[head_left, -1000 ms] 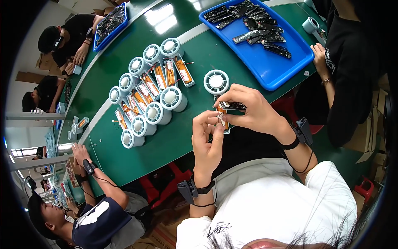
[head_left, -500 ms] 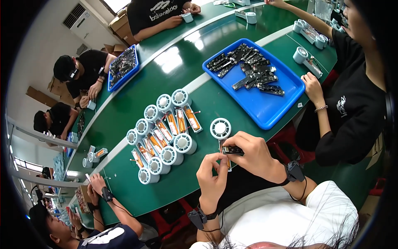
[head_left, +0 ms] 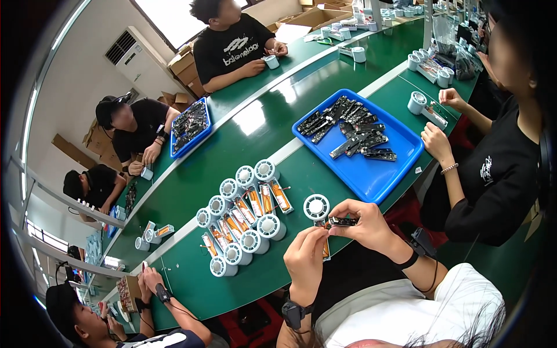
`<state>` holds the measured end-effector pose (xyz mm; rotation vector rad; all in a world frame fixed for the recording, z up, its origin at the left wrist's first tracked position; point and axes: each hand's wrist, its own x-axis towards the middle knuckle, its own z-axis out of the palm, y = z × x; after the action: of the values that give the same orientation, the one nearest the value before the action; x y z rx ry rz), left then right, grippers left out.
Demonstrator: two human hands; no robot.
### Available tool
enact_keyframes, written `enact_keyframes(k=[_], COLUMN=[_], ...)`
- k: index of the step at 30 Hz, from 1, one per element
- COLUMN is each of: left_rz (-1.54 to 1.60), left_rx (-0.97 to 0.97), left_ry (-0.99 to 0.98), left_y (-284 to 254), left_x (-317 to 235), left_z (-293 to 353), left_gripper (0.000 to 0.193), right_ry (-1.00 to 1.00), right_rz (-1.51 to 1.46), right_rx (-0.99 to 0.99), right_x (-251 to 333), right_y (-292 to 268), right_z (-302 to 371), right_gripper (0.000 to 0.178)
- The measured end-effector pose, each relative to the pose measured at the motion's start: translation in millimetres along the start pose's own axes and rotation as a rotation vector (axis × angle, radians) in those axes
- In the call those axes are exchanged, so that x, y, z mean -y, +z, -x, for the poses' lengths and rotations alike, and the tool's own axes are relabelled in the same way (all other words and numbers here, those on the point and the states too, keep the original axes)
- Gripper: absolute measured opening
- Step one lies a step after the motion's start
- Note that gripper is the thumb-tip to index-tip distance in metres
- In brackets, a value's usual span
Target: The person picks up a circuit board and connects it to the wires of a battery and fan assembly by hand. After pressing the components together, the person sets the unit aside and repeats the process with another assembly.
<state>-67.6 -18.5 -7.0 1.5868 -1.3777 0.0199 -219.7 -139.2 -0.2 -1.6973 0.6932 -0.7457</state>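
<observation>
"Where's the circuit board point(head_left: 343, 221)?"

"Gripped in the right hand point(head_left: 370, 227) near the table point(head_left: 296, 181)'s edge, beside a fan unit point(head_left: 317, 207); the left hand point(head_left: 304, 257)'s hold cannot be told."

"Open room?"

"Bare green, left of the blue tray point(head_left: 372, 184)."

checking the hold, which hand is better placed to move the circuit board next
Probably the right hand: it holds the circuit board, while the left hand is only near its left end.
</observation>
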Motion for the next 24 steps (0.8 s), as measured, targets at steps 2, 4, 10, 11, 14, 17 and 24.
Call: enact_keyframes(k=[2, 4, 10, 11, 14, 17, 24], left_rz=[-0.034, -0.05, 0.102, 0.113, 0.066, 0.038, 0.092], left_rx=[0.025, 0.042, 0.039, 0.031, 0.034, 0.047, 0.128], left_ry=[0.012, 0.018, -0.212, -0.212, -0.095, 0.007, -0.168], left_y=[1.2, 2.8, 3.8, 6.0, 13.5, 7.5, 13.4], left_x=[4.4, 2.5, -12.7, -12.3, 3.5, 9.6, 5.4], left_z=[-1.2, -0.7, 4.7, 5.6, 1.1, -5.3, -10.4], left_gripper=[0.014, 0.014, 0.016, 0.016, 0.015, 0.012, 0.015], right_ry=[-0.001, 0.003, 0.011, 0.031, 0.024, 0.015, 0.062], right_rz=[-0.075, -0.114, -0.165, -0.159, -0.164, -0.275, -0.263], right_rx=[-0.003, -0.008, 0.03, 0.041, 0.073, 0.1, 0.096], right_x=[-3.7, -5.7, -5.0, -6.7, -14.2, -17.4, -26.0], right_y=[2.5, 2.1, -1.0, -1.9, -5.1, -1.1, -6.1], right_z=[-1.8, -1.5, 4.7, 5.7, -4.9, -10.0, -8.9], right_gripper=[0.038, 0.039, 0.04, 0.04, 0.038, 0.037, 0.033])
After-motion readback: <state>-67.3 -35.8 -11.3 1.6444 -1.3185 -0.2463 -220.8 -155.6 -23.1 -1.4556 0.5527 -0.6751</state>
